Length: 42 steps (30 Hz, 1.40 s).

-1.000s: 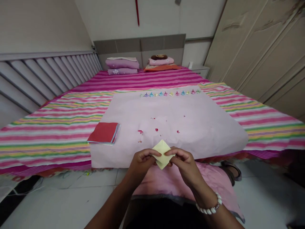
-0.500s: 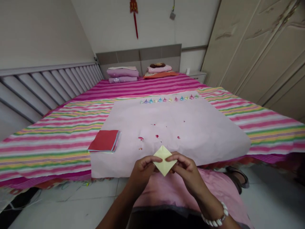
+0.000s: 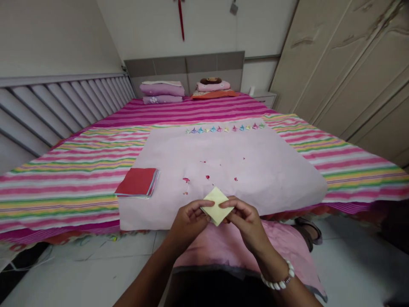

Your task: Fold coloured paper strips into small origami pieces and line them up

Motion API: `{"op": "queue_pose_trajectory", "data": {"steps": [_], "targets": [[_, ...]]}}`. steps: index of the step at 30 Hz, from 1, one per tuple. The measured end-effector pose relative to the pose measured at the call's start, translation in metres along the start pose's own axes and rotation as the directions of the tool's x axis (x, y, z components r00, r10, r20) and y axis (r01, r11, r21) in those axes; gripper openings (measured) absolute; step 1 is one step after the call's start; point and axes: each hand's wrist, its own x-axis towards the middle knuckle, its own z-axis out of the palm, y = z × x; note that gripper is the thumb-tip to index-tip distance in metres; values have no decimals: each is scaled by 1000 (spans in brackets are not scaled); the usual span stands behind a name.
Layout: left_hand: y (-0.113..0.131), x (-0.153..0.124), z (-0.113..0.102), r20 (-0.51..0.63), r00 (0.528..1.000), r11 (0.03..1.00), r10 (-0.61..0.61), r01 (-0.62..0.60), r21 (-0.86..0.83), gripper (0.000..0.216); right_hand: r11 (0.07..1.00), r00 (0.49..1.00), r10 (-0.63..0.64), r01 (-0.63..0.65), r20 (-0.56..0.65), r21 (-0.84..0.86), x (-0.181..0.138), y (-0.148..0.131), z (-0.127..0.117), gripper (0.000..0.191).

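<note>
A pale yellow folded paper (image 3: 216, 207), diamond-shaped with one corner pointing away from me, is held between both hands just past the near edge of the white sheet. My left hand (image 3: 191, 217) pinches its left corner, thumb and fingers closed on it. On the right corner, my right hand (image 3: 244, 219), with a white bead bracelet on its wrist, grips in the same way. The fingertips behind the paper are partly hidden. Beyond it on the sheet lie small red scraps (image 3: 207, 177).
A stack of coloured paper squares (image 3: 137, 181), red on top, lies at the left of the white sheet (image 3: 275, 170). Small folded paper pieces (image 3: 220, 128) form a row along its far edge. A pink cushion (image 3: 220, 249) is under my hands. Folded bedding (image 3: 162, 90) sits by the headboard.
The view has tilted down slightly. Both hands still hold the yellow paper by its side corners; a crease line seen at its far corner before no longer shows.
</note>
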Motion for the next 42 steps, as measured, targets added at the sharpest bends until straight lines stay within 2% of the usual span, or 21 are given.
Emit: {"op": "queue_pose_trajectory", "data": {"steps": [5, 10, 13, 16, 18, 21, 25, 32, 38, 42], "targets": [[2, -1, -2, 79, 997, 1000, -6, 8, -26, 41, 1000, 1000, -5, 5, -7, -2, 1, 2, 0, 14], [7, -2, 0, -52, 998, 998, 35, -32, 49, 23, 998, 999, -34, 33, -9, -56, -1, 3, -1, 8], [5, -2, -1, -56, 996, 995, 70, -66, 78, 18, 995, 998, -59, 59, -6, -79, -2, 3, -2, 4], [2, -1, -1, -78, 995, 993, 54, -46, 109, 16, 992, 997, -78, 78, 2, -104, -2, 2, -2, 4], [0, 0, -1, -98, 994, 995, 51, -43, 88, 25, 989, 996, -94, 93, -8, -114, -2, 3, -1, 4], [1, 2, 1, -110, 991, 997, 80, -76, 33, 45, 990, 994, -101, 97, -42, -105, -2, 4, 1, 16], [5, 2, 3, -123, 987, 994, 105, -100, 45, 54, 994, 995, -71, 65, -64, -84, -2, 6, 1, 22], [3, -1, 3, -36, 995, 995, 92, -90, 47, 36, 989, 993, -84, 73, -78, -127, -2, 3, 2, 20], [3, 0, 1, -19, 991, 990, 129, -127, 68, 15, 991, 993, -44, 30, -106, -127, -2, 4, 1, 21], [6, -3, 3, -7, 988, 981, 156, -155, 114, 13, 994, 989, -28, 12, -146, -108, -2, 4, 1, 24]]}}
